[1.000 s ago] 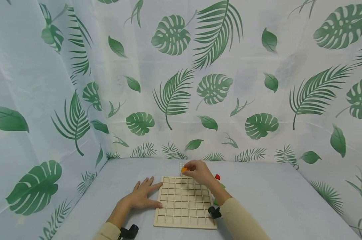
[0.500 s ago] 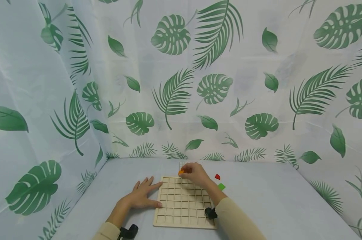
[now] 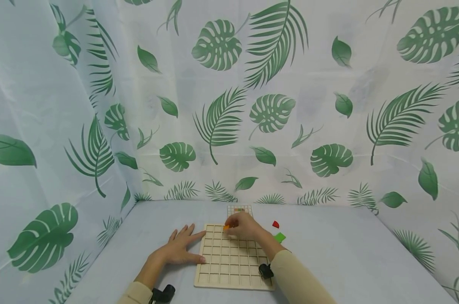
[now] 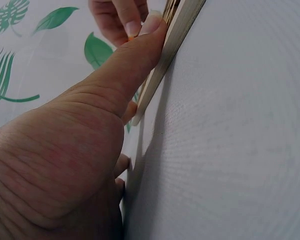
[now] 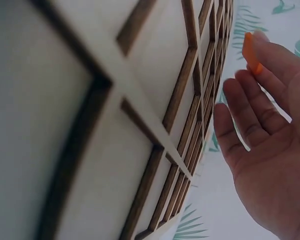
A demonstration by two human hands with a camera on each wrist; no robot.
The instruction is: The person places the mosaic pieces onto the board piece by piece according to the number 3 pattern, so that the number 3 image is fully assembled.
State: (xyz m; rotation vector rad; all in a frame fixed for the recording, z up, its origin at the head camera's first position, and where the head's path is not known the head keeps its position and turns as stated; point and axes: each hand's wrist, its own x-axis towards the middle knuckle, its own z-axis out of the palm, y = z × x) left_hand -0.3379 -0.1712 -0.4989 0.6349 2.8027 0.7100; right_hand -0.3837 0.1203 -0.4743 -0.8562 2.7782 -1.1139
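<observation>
A pale wooden grid board (image 3: 224, 268) lies on the table in the head view. My right hand (image 3: 245, 226) pinches a small orange tile (image 3: 226, 227) between thumb and index finger, over the board's far edge, left of its middle. In the right wrist view the orange tile (image 5: 250, 53) stands on edge at the fingertips, apart from the grid; the other fingers are loosely bent. With fingers spread, my left hand (image 3: 177, 248) rests on the table, and its thumb (image 4: 135, 60) touches the board's left edge.
Behind the board lies a small grid card (image 3: 247, 209) with a few coloured marks, partly covered by the right hand. A red piece (image 3: 276, 224) and a green piece (image 3: 280, 237) lie right of the board. A leaf-patterned curtain (image 3: 229, 126) closes the back.
My right hand has brought the orange tile left and nearer, from over the grid card to over the board's far edge, uncovering more of the card. The left hand has stayed still.
</observation>
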